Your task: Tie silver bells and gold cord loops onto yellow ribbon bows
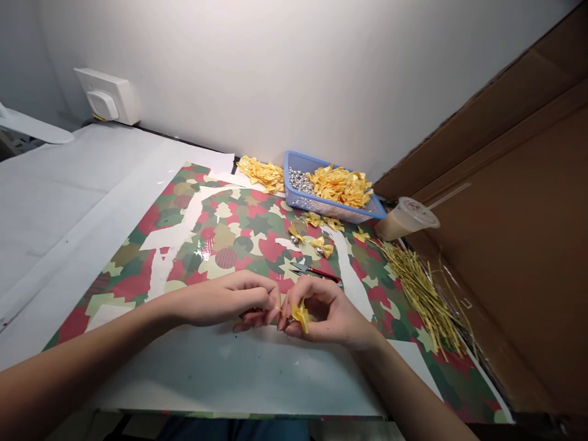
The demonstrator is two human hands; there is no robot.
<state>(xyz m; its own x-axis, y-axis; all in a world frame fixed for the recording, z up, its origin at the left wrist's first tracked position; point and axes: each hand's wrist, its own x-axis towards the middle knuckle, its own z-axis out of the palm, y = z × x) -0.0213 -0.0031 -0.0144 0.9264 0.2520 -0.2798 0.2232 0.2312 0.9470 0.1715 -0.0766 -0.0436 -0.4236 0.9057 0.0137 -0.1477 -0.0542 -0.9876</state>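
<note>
My right hand (328, 315) pinches a small yellow ribbon bow (302, 315) between thumb and fingers, just above the near part of the table. My left hand (229, 300) is closed beside it, its fingertips pinched on a thin yellow tie that runs to the bow. Both hands meet over the patterned sheet (220, 245) of red, green and cream shapes. Small red-handled snips (316, 271) lie just beyond my right fingers.
A blue basket (294, 199) holds yellow bows and silver bells; more bows (263, 172) lie left of it and three finished bows (321, 245) in front. Gold twist ties (420, 288) are heaped at the right, by a lidded cup (407, 218) and a cardboard wall (514, 233).
</note>
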